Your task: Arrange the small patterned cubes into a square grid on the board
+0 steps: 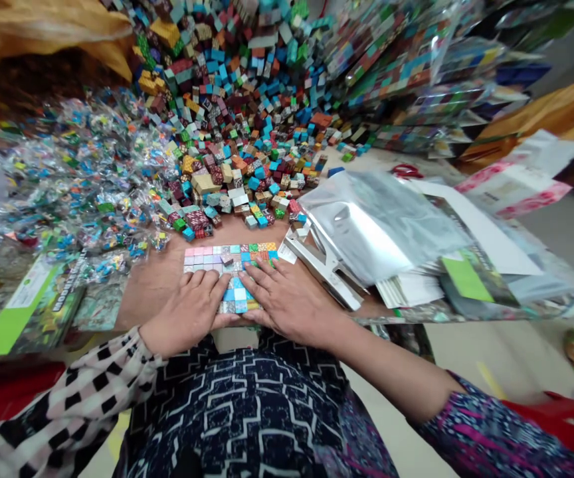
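A flat block of small patterned cubes point(238, 292), set side by side in rows, lies at the near edge of the wooden board. My left hand point(192, 300) rests flat over its left part, fingers stretched out and palm down. Across its right part lies my right hand point(287, 295), its fingers also stretched and a little apart. Pink and lilac cubes show at the far left, blue and white ones between the hands. One cube point(227, 259) appears tilted on top of the rows. Some cubes are hidden under both hands.
A big heap of loose coloured cubes point(247, 153) rises behind the block. Many small filled plastic bags point(88, 172) are piled at the left. At the right lie a metal stapler point(324, 265), clear plastic sleeves point(377, 219) and red-handled scissors point(406, 171). Packed bags point(416, 73) are stacked farther back.
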A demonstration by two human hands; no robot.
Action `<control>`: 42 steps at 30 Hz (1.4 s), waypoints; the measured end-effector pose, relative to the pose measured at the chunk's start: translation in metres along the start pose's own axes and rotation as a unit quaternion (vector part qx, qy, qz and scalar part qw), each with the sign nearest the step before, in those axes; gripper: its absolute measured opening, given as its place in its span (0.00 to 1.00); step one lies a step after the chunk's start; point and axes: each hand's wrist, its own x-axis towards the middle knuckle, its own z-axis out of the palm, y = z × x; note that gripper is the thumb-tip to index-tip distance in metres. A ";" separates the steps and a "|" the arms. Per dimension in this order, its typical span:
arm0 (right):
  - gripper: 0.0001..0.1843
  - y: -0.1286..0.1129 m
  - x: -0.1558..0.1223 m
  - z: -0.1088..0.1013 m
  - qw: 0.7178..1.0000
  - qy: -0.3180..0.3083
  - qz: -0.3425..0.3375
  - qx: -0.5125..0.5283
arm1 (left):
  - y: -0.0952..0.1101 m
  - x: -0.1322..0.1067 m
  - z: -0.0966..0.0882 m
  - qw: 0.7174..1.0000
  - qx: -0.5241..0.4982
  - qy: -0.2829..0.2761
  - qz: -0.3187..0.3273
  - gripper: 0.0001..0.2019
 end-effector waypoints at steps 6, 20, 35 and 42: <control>0.33 0.037 -0.012 -0.035 0.974 0.103 0.111 0.167 | -0.005 -0.006 -0.011 0.999 -0.026 0.035 -0.012 0.44; 0.39 -0.012 -0.011 0.003 0.995 0.004 0.098 0.013 | -0.006 -0.014 0.007 0.999 -0.003 -0.003 -0.034 0.42; 0.36 -0.007 -0.012 0.017 0.995 0.073 0.062 -0.002 | -0.008 -0.017 0.026 0.999 -0.024 0.032 -0.009 0.32; 0.35 -0.006 -0.011 0.019 0.997 0.055 0.059 -0.012 | -0.008 -0.016 0.025 0.998 -0.033 0.060 -0.008 0.31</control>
